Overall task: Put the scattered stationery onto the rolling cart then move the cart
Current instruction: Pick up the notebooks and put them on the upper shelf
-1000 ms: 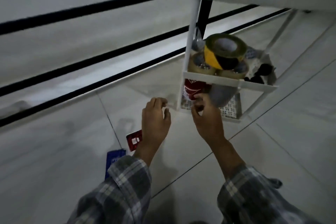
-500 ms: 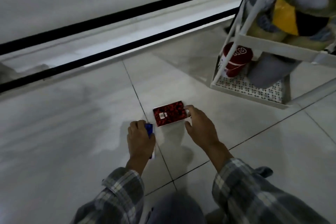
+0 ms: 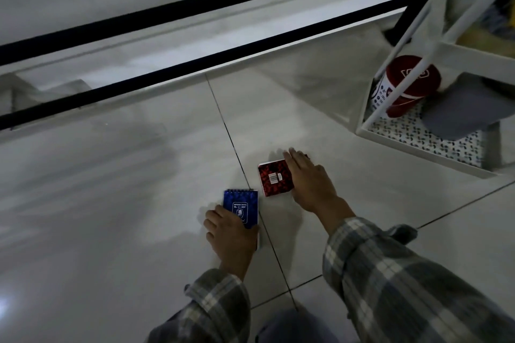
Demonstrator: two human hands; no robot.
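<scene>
Two notepads lying on the floor at frame centre, cart standing at the upper right

The spiral notepad (image 3: 241, 207) is lying lower left of the second notepad (image 3: 275, 177), the two just apart, a tile joint (image 3: 228, 131) running between them. The left hand (image 3: 230, 234) is resting on the spiral notepad's near end; the right hand (image 3: 309, 179) is touching the second notepad's right edge. In the rolling cart's (image 3: 418, 147) bottom tray a canister (image 3: 404, 86) is standing left of a rounded object (image 3: 457, 111).

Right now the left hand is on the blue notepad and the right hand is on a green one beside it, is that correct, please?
Not quite: the head view shows the right hand on a red notepad, not green. The left hand is on the blue notepad.
</scene>
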